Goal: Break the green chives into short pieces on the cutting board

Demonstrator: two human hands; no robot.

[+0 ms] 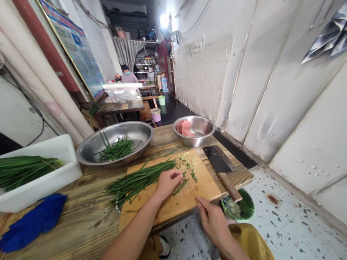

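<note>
A bunch of garlic chives (pixel 143 179) lies across the wooden cutting board (pixel 205 179). My left hand (pixel 169 184) rests over the cut ends, fingertips pinched together beside a few short green pieces (pixel 180 187); what they hold is too small to name. At the near edge of the board, my right hand (pixel 213 220) has its fingers closed, with the fingertips on the edge; anything between them is hidden. Pale and green trimmings (pixel 188 160) are scattered on the board's far part. A cleaver (pixel 220 159) with a wooden handle lies to the right of the board.
A steel basin (pixel 143 137) contains cut chives; a smaller bowl (pixel 199 140) has a pink cloth-like item. Left are a white tub (pixel 63 145) of chives and a blue cloth (pixel 35 223). A green basket (pixel 247 206) sits below. A person (pixel 128 75) is far back.
</note>
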